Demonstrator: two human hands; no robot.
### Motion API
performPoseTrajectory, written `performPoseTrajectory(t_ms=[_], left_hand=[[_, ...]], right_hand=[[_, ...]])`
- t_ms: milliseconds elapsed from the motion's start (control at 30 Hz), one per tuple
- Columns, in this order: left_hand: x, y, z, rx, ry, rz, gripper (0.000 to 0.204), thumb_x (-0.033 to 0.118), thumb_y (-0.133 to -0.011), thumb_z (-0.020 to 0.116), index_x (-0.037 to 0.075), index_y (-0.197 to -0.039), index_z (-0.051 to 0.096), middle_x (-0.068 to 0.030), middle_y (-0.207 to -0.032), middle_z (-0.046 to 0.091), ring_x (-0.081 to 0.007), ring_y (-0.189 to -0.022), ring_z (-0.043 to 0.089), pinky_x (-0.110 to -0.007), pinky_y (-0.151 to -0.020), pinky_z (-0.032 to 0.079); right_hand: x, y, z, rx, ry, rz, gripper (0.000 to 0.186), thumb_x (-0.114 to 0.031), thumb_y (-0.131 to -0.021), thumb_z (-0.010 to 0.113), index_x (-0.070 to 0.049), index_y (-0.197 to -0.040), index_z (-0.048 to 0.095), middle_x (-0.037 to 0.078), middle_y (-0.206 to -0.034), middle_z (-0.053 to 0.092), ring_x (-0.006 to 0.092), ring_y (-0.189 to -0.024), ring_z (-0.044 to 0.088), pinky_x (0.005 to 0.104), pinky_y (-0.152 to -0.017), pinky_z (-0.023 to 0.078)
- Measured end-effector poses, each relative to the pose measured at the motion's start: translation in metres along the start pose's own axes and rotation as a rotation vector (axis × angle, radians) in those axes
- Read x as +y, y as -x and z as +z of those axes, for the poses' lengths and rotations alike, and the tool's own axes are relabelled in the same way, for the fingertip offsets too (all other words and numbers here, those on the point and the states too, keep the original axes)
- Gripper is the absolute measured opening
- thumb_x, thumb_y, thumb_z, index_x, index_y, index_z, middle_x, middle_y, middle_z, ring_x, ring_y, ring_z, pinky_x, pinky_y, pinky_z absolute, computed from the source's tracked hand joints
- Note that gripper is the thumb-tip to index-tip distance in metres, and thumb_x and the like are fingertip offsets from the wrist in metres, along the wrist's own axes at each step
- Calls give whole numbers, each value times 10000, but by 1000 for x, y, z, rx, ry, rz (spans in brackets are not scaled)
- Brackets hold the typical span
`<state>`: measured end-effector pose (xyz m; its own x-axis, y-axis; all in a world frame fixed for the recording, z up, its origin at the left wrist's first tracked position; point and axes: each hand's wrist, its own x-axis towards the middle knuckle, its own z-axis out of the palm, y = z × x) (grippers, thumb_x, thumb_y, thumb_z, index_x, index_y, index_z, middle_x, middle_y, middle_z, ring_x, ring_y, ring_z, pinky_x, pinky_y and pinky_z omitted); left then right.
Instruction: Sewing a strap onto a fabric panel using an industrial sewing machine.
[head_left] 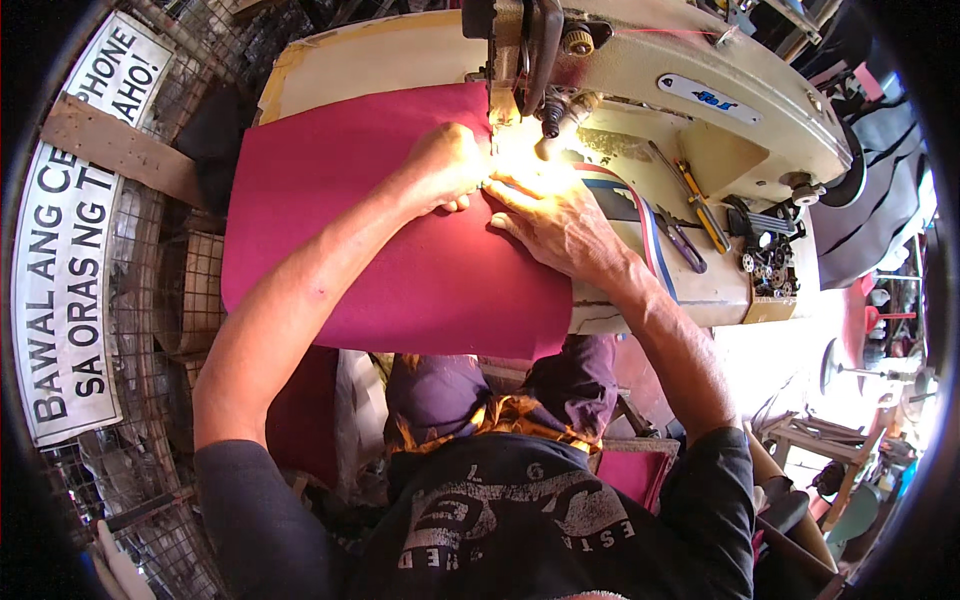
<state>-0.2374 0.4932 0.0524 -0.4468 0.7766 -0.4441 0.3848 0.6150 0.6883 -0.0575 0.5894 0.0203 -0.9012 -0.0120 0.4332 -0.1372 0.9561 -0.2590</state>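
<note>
A wide sheet of magenta cloth-like material lies on the bed of a cream sewing machine and hangs over its near edge. My left hand is closed at the sheet's right side, just short of the needle area, its curled fingers against the material. Beside it my right hand rests with fingers stretched out and pointing left, the fingertips close to the left hand. Strong lamp light washes out the fingertips and the spot under the presser foot, so the stitching point is hidden in glare.
Right of the hands lie a striped ribbon, scissors, a yellow-handled screwdriver and a cluster of metal bobbins. A wire mesh wall with a white sign and a wooden slat stands at left.
</note>
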Motion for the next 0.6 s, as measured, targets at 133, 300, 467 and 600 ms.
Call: performPoseTrajectory(t_ms=[133, 300, 467, 600], left_hand=[[-13, 7, 3, 258, -502, 357, 151, 127, -887, 713, 31, -781, 665, -113, -720, 649, -218, -628, 646, -331, -554, 504], [-47, 32, 4, 485, -574, 984, 200, 97, -844, 741, 62, -1040, 723, -77, -884, 574, -261, -819, 609, -396, -727, 522], [-52, 25, -7, 448, -555, 1109, 245, 90, -817, 744, 59, -1060, 734, -67, -883, 563, -243, -840, 588, -374, -759, 524], [-52, 19, -8, 487, -521, 1125, 233, 102, -817, 741, 61, -1046, 733, -62, -870, 564, -240, -823, 595, -374, -762, 525]], right_hand=[[-7, 0, -2, 1, 22, 5, 453, -306, -927, 682, -31, -1282, 625, 132, -1309, 618, 332, -1178, 591, 455, -988, 471], [-20, 3, -2, 6, -3, 75, 517, -332, -930, 678, 5, -1313, 591, 182, -1349, 586, 373, -1265, 532, 476, -1075, 419], [-28, 1, 3, 6, 48, 132, 589, -385, -908, 679, 51, -1290, 577, 217, -1304, 593, 375, -1243, 544, 477, -1103, 400], [-31, -3, 2, -76, 22, 223, 644, -414, -902, 682, 40, -1344, 568, 217, -1385, 577, 373, -1281, 535, 490, -1128, 372]])
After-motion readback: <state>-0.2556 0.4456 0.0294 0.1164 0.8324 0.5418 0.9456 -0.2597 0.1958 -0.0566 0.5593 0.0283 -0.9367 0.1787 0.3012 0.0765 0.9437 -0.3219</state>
